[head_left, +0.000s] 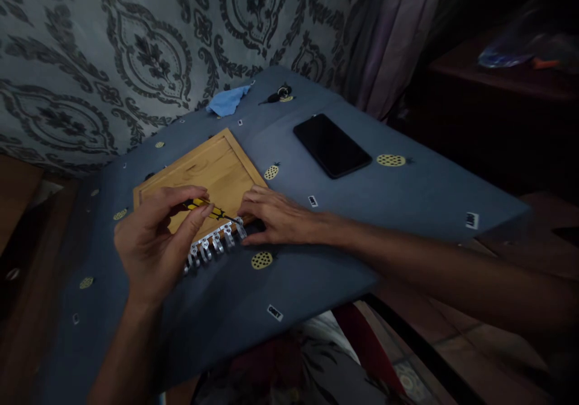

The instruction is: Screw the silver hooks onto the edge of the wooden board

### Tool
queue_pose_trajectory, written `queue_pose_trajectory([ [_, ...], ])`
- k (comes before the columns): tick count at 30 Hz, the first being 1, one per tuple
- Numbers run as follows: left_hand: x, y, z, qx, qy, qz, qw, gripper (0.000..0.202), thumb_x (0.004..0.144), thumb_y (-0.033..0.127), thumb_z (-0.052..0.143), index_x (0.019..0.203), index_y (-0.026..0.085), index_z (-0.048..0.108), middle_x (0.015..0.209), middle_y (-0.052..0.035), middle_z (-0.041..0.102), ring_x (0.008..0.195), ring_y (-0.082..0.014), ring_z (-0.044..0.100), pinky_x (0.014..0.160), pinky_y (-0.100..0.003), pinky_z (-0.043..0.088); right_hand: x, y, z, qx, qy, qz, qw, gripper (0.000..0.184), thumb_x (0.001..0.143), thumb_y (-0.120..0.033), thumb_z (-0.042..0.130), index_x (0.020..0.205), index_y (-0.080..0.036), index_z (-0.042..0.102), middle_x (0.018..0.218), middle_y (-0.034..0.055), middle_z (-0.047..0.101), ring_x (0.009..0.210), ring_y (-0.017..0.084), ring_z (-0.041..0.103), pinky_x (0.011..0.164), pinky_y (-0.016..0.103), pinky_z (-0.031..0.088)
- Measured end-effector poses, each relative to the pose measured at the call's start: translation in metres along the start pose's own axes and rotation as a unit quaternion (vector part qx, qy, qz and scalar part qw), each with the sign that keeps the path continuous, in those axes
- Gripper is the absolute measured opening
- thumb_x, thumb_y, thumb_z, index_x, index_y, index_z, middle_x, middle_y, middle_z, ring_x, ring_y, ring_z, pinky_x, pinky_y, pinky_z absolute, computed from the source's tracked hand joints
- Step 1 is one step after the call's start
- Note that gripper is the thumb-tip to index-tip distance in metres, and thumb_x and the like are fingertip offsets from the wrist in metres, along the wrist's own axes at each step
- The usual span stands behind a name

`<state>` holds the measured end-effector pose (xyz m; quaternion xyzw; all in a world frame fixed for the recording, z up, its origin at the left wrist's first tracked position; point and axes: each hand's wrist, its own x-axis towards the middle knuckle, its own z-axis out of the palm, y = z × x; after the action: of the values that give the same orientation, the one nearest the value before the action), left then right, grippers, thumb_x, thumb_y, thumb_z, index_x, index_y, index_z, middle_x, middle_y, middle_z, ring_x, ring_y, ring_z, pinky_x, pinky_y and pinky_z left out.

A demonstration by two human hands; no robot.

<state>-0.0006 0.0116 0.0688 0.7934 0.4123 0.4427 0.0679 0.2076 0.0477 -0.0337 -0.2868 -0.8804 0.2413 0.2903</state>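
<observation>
Above the table (pixel 316 278), the left hand (pixel 158 242) was held palm inward, its thumb and fingers pinched, with the left forearm (pixel 126 338) angled upward. Across the near edge, the right forearm (pixel 429 266) was stretched; the right hand (pixel 280 215) was held low, fingers bent, thumb extended beneath.

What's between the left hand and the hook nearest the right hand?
The head view shows the yellow-black screwdriver there, held by the left hand, its tip at the hook, the wooden board below.

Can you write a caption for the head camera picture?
Left hand holds a yellow screwdriver to metal hooks along a wooden board, right hand close by.
</observation>
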Motion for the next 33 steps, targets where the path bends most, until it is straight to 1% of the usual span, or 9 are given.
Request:
queue_pose_trajectory([
  [5, 0.016, -0.005, -0.014, -0.026, -0.102, 0.015, 0.994, 0.020, 0.091, 0.027, 0.078, 0.110, 0.034, 0.077, 0.102, 0.0000, 0.080, 0.095, -0.0227, 0.079, 0.084, -0.041, 0.069, 0.000, 0.001, 0.002, -0.012, 0.007, 0.007, 1.000, 0.038, 0.086, -0.044, 0.082, 0.106, -0.015, 0.067, 0.098, 0.0075, 0.063, 0.096, 0.024, 0.054, 0.086, 0.036, 0.044],
  [8, 0.020, -0.007, -0.018, -0.036, -0.122, 0.004, 0.992, 0.020, 0.092, 0.027, 0.078, 0.111, 0.033, 0.077, 0.103, -0.0007, 0.080, 0.096, -0.0222, 0.079, 0.085, -0.039, 0.069, 0.000, 0.000, 0.000, -0.015, 0.001, 0.011, 1.000, 0.037, 0.086, -0.044, 0.082, 0.104, -0.016, 0.067, 0.098, 0.0073, 0.063, 0.095, 0.024, 0.054, 0.085, 0.036, 0.044],
  [11, 0.017, -0.001, -0.018, -0.050, -0.104, -0.018, 0.993, 0.020, 0.092, 0.024, 0.078, 0.108, 0.035, 0.078, 0.103, 0.0015, 0.079, 0.097, -0.0213, 0.078, 0.086, -0.039, 0.069, 0.001, -0.001, -0.001, -0.015, -0.006, 0.011, 1.000, 0.038, 0.086, -0.043, 0.083, 0.105, -0.014, 0.067, 0.099, 0.0081, 0.062, 0.097, 0.024, 0.054, 0.087, 0.036, 0.044],
  [15, 0.010, 0.012, -0.015, -0.063, 0.000, -0.060, 0.996, 0.023, 0.089, 0.021, 0.079, 0.105, 0.038, 0.078, 0.098, 0.0045, 0.078, 0.092, -0.0217, 0.078, 0.086, -0.044, 0.069, 0.002, -0.002, -0.003, -0.013, -0.014, 0.011, 1.000, 0.040, 0.086, -0.044, 0.083, 0.105, -0.012, 0.068, 0.100, 0.0091, 0.063, 0.098, 0.024, 0.055, 0.086, 0.035, 0.044],
  [17, 0.008, 0.017, -0.014, -0.061, 0.030, -0.074, 0.995, 0.026, 0.090, 0.020, 0.079, 0.106, 0.040, 0.078, 0.098, 0.0056, 0.077, 0.092, -0.0211, 0.077, 0.087, -0.045, 0.069, 0.002, -0.002, -0.003, -0.014, -0.013, 0.010, 1.000, 0.039, 0.086, -0.044, 0.083, 0.105, -0.013, 0.068, 0.100, 0.0089, 0.063, 0.098, 0.024, 0.055, 0.086, 0.036, 0.045],
  [19, 0.007, 0.018, -0.014, -0.050, 0.026, -0.072, 0.996, 0.026, 0.090, 0.018, 0.078, 0.105, 0.040, 0.078, 0.098, 0.0059, 0.077, 0.092, -0.0202, 0.076, 0.086, -0.044, 0.068, 0.001, -0.001, -0.002, -0.012, -0.010, 0.009, 1.000, 0.038, 0.086, -0.044, 0.082, 0.105, -0.013, 0.068, 0.099, 0.0084, 0.063, 0.098, 0.025, 0.055, 0.087, 0.037, 0.045],
  [23, 0.005, 0.016, -0.014, -0.028, 0.003, -0.059, 0.998, 0.025, 0.089, 0.016, 0.079, 0.104, 0.036, 0.079, 0.098, 0.0059, 0.078, 0.091, -0.0181, 0.075, 0.081, -0.038, 0.066, 0.001, 0.001, 0.000, -0.010, -0.002, 0.004, 1.000, 0.039, 0.087, -0.046, 0.082, 0.105, -0.014, 0.068, 0.100, 0.0083, 0.063, 0.100, 0.025, 0.055, 0.088, 0.037, 0.045],
  [29, 0.001, 0.013, -0.013, -0.052, -0.004, -0.050, 0.997, 0.023, 0.087, 0.015, 0.080, 0.104, 0.031, 0.079, 0.098, 0.0034, 0.079, 0.092, -0.0171, 0.075, 0.081, -0.031, 0.064, 0.001, 0.002, 0.002, -0.016, 0.006, -0.005, 1.000, 0.040, 0.086, -0.045, 0.083, 0.105, -0.013, 0.068, 0.099, 0.0084, 0.064, 0.098, 0.025, 0.055, 0.087, 0.036, 0.044],
  [33, -0.002, 0.008, -0.011, -0.064, -0.007, -0.049, 0.997, 0.022, 0.086, 0.017, 0.082, 0.105, 0.028, 0.079, 0.099, 0.0013, 0.079, 0.094, -0.0170, 0.075, 0.085, -0.028, 0.064, 0.000, 0.002, 0.002, -0.011, 0.004, -0.003, 1.000, 0.041, 0.087, -0.045, 0.082, 0.109, -0.013, 0.068, 0.101, 0.0087, 0.064, 0.099, 0.025, 0.055, 0.088, 0.036, 0.044],
])
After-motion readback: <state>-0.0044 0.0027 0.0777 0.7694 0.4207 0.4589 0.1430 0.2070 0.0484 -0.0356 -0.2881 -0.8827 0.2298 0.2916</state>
